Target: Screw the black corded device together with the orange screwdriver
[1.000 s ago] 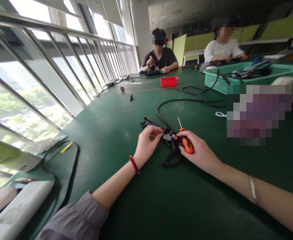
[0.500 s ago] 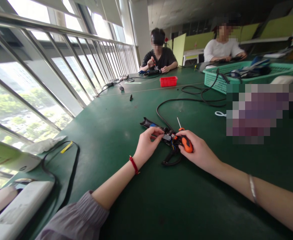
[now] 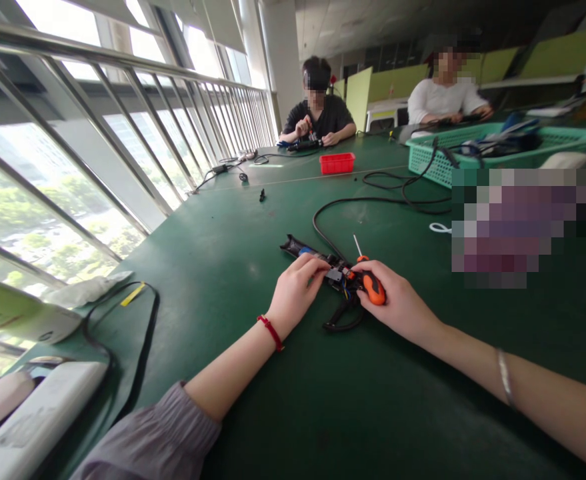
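A small black opened device (image 3: 337,275) with exposed wires and a grey part lies on the green table (image 3: 253,240). A black cable (image 3: 323,227) runs from it toward the back. My left hand (image 3: 295,291) rests on the device's left end, fingers curled and pinching it. My right hand (image 3: 397,300) is closed round an orange-and-black screwdriver (image 3: 370,283), whose thin metal shaft points up and away above the device. A black loop-shaped piece (image 3: 343,321) lies just in front of the device.
A red tray (image 3: 337,163) and a green basket (image 3: 477,157) of cables stand farther back. Two other people sit working at the far end. Cables, a white box (image 3: 37,417) and a white-green object (image 3: 17,313) lie at the left edge, beside the window railing.
My left hand has turned slightly palm-down and its fingers have slid further onto the device. The right hand and screwdriver have barely moved.
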The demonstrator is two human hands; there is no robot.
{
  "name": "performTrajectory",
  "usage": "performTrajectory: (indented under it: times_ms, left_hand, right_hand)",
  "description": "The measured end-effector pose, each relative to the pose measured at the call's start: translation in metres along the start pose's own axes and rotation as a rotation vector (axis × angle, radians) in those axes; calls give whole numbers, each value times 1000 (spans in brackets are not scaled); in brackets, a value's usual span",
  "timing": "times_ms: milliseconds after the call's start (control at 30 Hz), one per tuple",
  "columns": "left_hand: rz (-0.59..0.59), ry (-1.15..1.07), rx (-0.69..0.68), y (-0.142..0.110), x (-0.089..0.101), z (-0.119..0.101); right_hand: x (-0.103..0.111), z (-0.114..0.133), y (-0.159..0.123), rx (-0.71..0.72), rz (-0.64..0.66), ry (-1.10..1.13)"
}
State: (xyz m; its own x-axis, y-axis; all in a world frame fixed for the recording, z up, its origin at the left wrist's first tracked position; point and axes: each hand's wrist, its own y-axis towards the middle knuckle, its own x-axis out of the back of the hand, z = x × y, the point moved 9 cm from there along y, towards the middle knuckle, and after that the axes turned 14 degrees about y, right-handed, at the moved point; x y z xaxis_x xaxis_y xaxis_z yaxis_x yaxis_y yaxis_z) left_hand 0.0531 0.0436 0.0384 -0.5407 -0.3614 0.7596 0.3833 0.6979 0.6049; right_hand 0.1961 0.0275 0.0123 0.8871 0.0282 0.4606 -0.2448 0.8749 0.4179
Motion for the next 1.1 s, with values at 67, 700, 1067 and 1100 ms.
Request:
performTrajectory:
  times_ms: [67, 700, 1067, 1100]
  left_hand:
    - [-15, 48, -37, 0, 1, -4]
    - [-125, 190, -227, -6, 13, -23]
    - [-100, 162, -312, -10, 13, -33]
    - [-117, 177, -293, -10, 14, -31]
  right_hand:
    - [0, 0, 0, 4, 0, 0]
    - [1, 4, 2, 34, 14, 57]
    - [-6, 8, 0, 69, 81, 73]
    - [-7, 8, 0, 69, 84, 75]
